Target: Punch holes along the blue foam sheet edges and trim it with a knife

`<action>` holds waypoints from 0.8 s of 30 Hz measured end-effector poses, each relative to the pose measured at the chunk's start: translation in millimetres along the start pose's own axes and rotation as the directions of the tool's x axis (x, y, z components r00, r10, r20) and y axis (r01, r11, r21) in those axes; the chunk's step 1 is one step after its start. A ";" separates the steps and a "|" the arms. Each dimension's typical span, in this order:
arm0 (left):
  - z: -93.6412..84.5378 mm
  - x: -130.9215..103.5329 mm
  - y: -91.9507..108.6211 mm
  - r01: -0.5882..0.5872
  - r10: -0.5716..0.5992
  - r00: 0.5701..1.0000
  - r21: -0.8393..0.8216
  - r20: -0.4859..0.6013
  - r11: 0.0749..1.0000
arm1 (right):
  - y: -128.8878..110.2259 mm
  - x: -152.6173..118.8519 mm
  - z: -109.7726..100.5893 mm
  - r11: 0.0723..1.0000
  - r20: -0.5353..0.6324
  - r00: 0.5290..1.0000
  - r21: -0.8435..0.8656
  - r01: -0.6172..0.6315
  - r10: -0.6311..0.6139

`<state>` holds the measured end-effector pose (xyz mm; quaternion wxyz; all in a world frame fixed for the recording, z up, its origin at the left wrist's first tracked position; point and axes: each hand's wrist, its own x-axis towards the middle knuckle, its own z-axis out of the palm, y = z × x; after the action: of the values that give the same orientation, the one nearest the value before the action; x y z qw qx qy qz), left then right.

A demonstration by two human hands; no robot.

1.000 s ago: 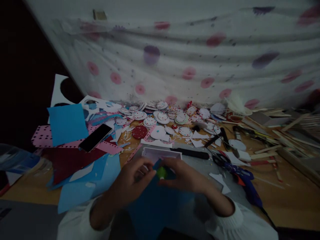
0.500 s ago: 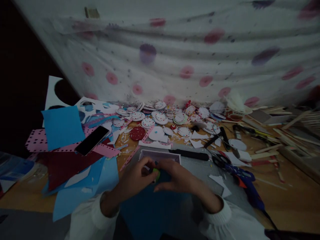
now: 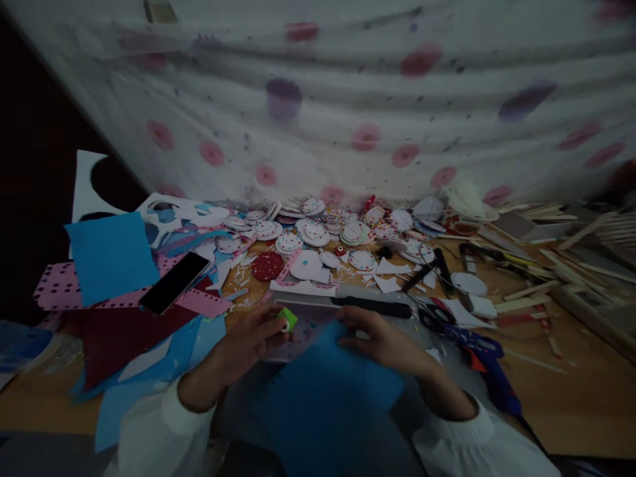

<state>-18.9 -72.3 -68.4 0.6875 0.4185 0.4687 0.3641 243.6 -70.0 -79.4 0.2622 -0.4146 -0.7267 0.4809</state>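
My left hand point(image 3: 253, 341) is closed on a small bright green object point(image 3: 287, 320) with a white round spot on its side. My right hand point(image 3: 385, 339) pinches the upper edge of a blue sheet point(image 3: 328, 397), which hangs down toward my lap, slightly blurred. Between and below my hands lies a shallow pale tray point(image 3: 298, 348) holding small dark bits, partly covered by the sheet. Behind the tray, a black-handled tool point(image 3: 377, 306) rests on the grey mat.
Decorated paper discs point(image 3: 313, 232) are heaped along the back. On the left lie a black phone point(image 3: 175, 283) and blue, pink and dark red sheets. A blue glue gun point(image 3: 491, 371), scissors point(image 3: 437, 317) and wooden sticks point(image 3: 527, 298) are on the right.
My hands have moved apart. The green object shows more clearly in my left hand, and my right hand now has the blue sheet, raised over the tray. The view has shifted slightly.
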 end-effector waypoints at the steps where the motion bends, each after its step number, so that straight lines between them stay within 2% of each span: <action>1: 1.5 1.0 -2.0 0.025 -0.024 0.999 -0.050 0.023 0.998 | 1.3 2.5 -2.3 1.000 0.008 1.000 0.001 -0.004 0.004; 5: 7.9 5.4 -6.2 0.045 -0.032 0.995 -0.140 0.090 0.989 | 7.9 22.1 5.2 1.000 0.037 0.999 0.027 0.012 -0.013; 8: 10.3 6.5 -3.3 0.020 -0.012 0.998 -0.126 0.062 0.992 | 7.9 35.9 19.4 0.999 0.047 0.998 -0.007 0.045 -0.044; 11: 9.3 6.3 -0.6 0.027 -0.027 1.000 -0.062 -0.004 0.998 | 3.8 40.8 27.5 0.998 0.044 0.998 -0.038 0.050 -0.048; 16: 6.0 8.2 -1.7 0.027 -0.015 0.997 0.148 -0.082 0.989 | 0.6 38.3 26.7 1.000 0.041 0.999 -0.004 0.023 -0.023; 24: 5.5 9.6 -0.8 -0.028 0.041 0.998 0.288 -0.040 0.957 | 1.0 38.4 24.7 1.000 0.050 0.998 0.000 0.030 -0.030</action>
<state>-10.7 -65.3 -71.3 0.6021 0.5137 0.5248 0.3134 204.7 -48.9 -90.9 0.2508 -0.3917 -0.7394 0.4868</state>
